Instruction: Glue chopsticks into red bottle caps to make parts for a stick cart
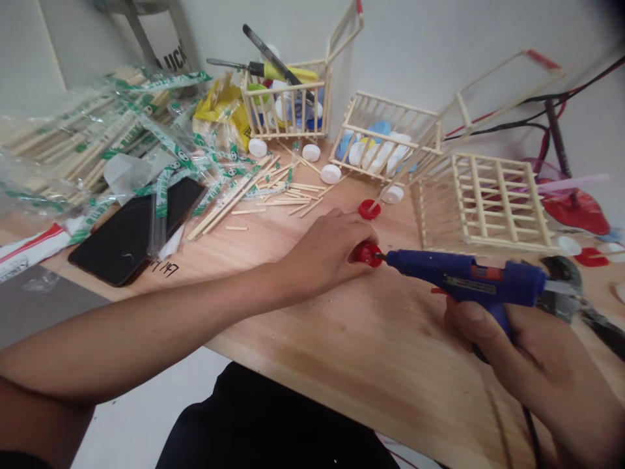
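Left hand (325,257) narrowly pinching a red bottle cap (368,255), held out above the middle of the wooden tabletop (312,339), its open side apparently turned toward the tool at right. Right hand (510,348) closed firmly round the handle of a blue hot glue gun (463,277), the barrel roughly level, its long axis running leftward across the table. Nozzle (382,256) aimed straight at the cap, touching or just short of it; hard to tell from this angle. Farther off, loose wooden sticks (273,195), a stick lattice panel (481,202) and a second red cap (370,209).
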A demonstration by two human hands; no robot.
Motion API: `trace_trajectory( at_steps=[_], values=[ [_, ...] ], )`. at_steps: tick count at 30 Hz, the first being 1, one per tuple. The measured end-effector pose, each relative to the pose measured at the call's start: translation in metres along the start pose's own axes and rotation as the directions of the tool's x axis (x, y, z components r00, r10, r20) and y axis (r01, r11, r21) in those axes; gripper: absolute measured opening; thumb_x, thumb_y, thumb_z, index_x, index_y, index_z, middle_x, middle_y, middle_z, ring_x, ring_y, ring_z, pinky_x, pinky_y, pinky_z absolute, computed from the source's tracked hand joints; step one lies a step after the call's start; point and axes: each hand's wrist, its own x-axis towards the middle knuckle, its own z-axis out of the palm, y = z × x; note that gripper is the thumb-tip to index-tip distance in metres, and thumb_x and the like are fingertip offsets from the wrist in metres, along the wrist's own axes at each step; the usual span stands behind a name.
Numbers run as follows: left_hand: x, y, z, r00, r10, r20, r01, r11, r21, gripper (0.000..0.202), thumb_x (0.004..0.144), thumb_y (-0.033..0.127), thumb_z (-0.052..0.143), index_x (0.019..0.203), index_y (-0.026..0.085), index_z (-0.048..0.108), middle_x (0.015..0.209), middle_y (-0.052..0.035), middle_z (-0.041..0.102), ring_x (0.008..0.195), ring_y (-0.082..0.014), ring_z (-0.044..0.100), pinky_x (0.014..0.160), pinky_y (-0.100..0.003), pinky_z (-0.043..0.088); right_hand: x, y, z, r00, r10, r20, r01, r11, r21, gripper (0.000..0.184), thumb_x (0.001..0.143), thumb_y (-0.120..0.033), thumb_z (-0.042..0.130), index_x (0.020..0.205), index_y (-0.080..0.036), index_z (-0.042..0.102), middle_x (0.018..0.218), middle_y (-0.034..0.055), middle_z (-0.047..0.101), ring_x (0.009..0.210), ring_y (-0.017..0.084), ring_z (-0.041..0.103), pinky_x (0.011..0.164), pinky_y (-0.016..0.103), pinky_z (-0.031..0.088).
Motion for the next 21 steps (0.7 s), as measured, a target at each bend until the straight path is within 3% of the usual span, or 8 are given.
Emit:
trace_trajectory(
  at_steps=[3, 21],
  values=[
    [0.0000, 0.0007, -0.0004, 1.000, -0.004, -0.003, 0.004, 1.000, -0.008, 0.014, 0.082, 0.025, 0.064, 0.091, 0.015, 0.064, 0.093, -0.0054, 0.065, 0.091, -0.0197, 0.057, 0.083, -0.033, 0.040, -0.0009, 0.0022, -0.0019, 0.997, -0.049, 0.060, 0.047, 0.998, 0.035, 0.052, 0.086, -0.060, 0.039, 0.051, -0.022, 0.050, 0.044, 0.0013, 0.051, 0.040, 0.017, 0.051, 0.037, 0.027, 0.036],
    [0.0000, -0.0005, -0.0001, 1.000, -0.005, 0.010, 0.005, 1.000, -0.020, 0.014, 0.081, 0.026, 0.064, 0.091, 0.016, 0.062, 0.094, -0.0055, 0.065, 0.092, -0.0205, 0.057, 0.084, -0.034, 0.039, -0.0012, -0.0023, -0.0004, 0.999, 0.008, 0.043, -0.009, 1.000, 0.022, 0.056, 0.083, -0.066, 0.040, 0.051, -0.021, 0.050, 0.052, 0.0032, 0.058, 0.048, 0.020, 0.056, 0.040, 0.028, 0.039]
  ],
)
